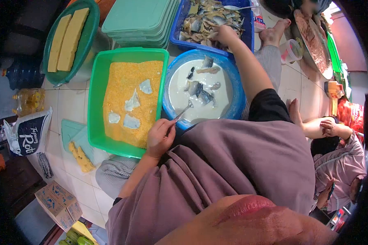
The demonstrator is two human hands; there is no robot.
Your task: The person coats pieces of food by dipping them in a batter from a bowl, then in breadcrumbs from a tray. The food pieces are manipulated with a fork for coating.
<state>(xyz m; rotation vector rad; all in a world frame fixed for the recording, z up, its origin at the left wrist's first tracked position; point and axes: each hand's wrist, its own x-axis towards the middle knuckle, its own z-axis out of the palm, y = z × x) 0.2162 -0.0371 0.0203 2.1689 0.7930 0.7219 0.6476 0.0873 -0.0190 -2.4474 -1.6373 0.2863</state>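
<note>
Grips a spoon in the left hand, shaft slanting toward 1 o'clock into the batter basin, fish pieces just past its tip, with the right hand, grasp unclear, in the crate at 12 o'clock.

a flour bag sits beside an oil bottle, green lids stacked apart.

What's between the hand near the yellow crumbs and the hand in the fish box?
Head view: the blue bowl of white batter, fish pieces in it, lies between the left hand and the right hand.
</note>
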